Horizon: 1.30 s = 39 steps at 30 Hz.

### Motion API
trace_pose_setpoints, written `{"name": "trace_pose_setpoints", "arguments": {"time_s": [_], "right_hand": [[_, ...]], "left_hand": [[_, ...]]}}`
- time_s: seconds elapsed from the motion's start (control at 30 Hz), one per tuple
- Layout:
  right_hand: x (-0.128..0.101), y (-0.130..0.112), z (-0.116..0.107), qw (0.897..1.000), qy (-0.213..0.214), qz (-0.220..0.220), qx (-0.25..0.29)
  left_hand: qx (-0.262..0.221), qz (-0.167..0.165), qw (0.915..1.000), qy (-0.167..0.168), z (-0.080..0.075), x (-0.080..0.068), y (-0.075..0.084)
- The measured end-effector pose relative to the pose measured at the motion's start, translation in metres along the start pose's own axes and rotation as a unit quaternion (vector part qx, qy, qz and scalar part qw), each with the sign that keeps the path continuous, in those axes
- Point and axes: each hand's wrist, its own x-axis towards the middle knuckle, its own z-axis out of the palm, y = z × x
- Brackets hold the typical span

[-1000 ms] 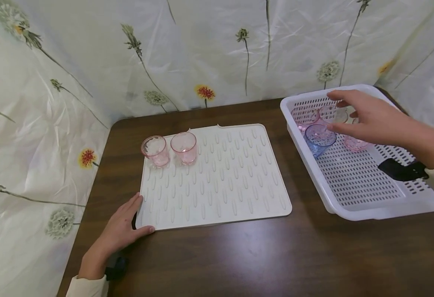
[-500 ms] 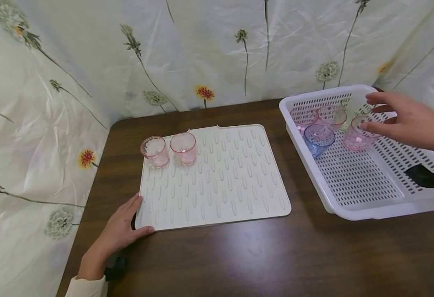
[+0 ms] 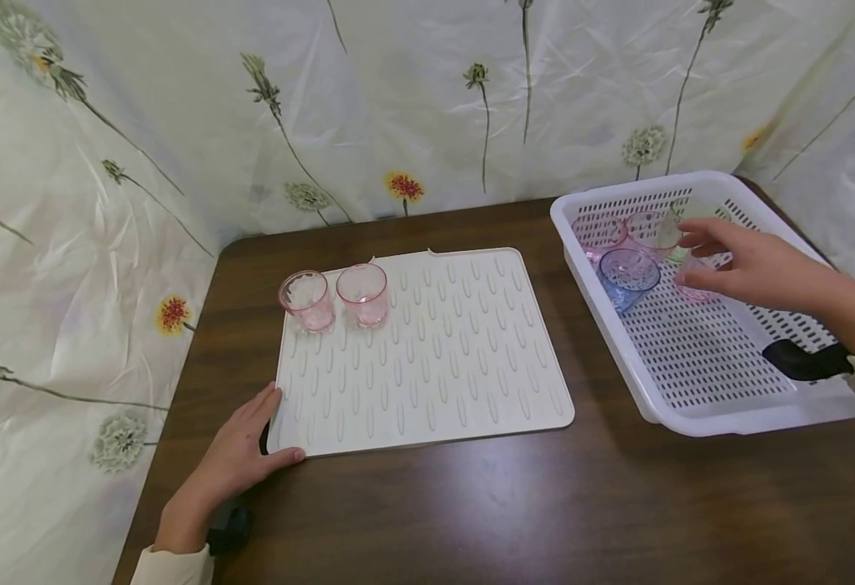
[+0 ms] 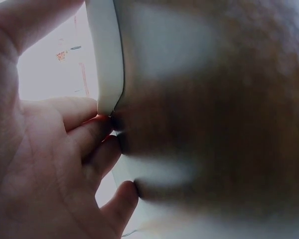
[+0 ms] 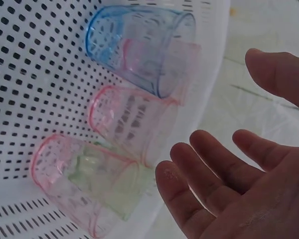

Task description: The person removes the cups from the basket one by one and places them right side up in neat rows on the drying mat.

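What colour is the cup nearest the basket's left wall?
Blue cup, clearest in the head view.

Dark wooden table [image 3: 515, 504] against crinkled, perhaps plastic, flower-printed sheeting [image 3: 179, 106] all round.

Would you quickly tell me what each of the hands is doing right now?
Left hand: open, resting on the corner of the white mat.
Right hand: open, over the cups in the basket, holding nothing.

Soft, even indoor light; sharp head view, weak wrist views

Head view bright with faint shadows under the basket [image 3: 698, 422] and mat [image 3: 427, 349]; sheen on the table [image 3: 515, 504]; edges bowed by the wide lens; left wrist view badly blurred, overexposed at left; right wrist view washed pale.
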Motion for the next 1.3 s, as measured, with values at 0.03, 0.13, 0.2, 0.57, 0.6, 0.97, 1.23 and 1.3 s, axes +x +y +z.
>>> {"name": "trace_pose_setpoints", "arguments": {"time_s": [0.03,0.13,0.2,0.57,0.6,0.97,1.23,1.3], "right_hand": [[0.002,0.001,0.003,1.000,-0.001,-0.004,-0.003],[0.010,0.001,0.012,1.000,-0.006,-0.013,-0.019],[0.015,0.001,0.017,0.999,-0.007,-0.019,-0.038],[0.032,-0.003,0.030,0.998,-0.042,-0.007,-0.039],[0.034,-0.002,0.030,0.998,-0.046,-0.005,-0.034],[0.048,0.011,0.044,0.994,-0.096,0.012,0.058],[0.054,0.017,0.054,0.992,-0.090,0.030,0.081],[0.055,0.016,0.054,0.992,-0.085,0.027,0.083]], "left_hand": [[-0.001,0.000,1.0000,-0.001,0.000,0.000,0.000],[-0.002,-0.002,1.0000,-0.002,-0.001,-0.001,0.001],[-0.001,-0.003,1.0000,-0.002,-0.001,-0.001,0.001],[-0.001,0.000,1.0000,-0.003,0.001,0.001,0.002],[0.000,-0.001,1.0000,-0.004,0.001,0.001,0.002],[0.002,0.002,1.0000,-0.001,0.001,0.000,0.000],[0.002,0.003,1.0000,-0.001,0.002,0.001,0.000],[0.002,0.003,1.0000,0.001,0.002,0.001,0.000]]}}
